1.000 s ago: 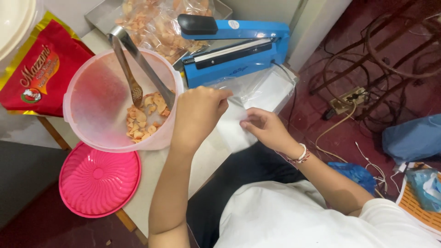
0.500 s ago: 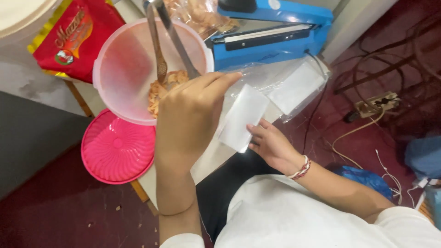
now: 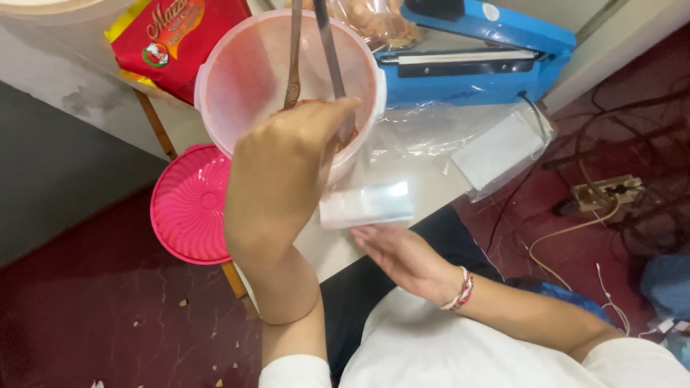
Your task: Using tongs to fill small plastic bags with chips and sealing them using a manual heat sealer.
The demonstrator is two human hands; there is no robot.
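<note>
My left hand (image 3: 277,179) is raised in front of a translucent pink bowl (image 3: 215,65), fingers curled near the rim. It appears to pinch the left end of a small clear plastic bag (image 3: 370,203), which lies level just past it. My right hand (image 3: 399,255) is flat under the bag, fingertips touching its lower edge. Metal tongs (image 3: 295,57) stand in the bowl; the chips inside are mostly hidden by my left hand.
A blue heat sealer (image 3: 489,50) sits behind the bowl, with a pile of clear bags (image 3: 496,147) at the table's right corner. A pink lid (image 3: 190,205) juts over the table's left edge. A red packet (image 3: 172,36) lies far left. A power strip (image 3: 604,194) lies on the red floor.
The view dropped and shifted. The small bag turned from upright to level. My left hand rose toward the bowl and tongs; my right hand slid beneath the bag.
</note>
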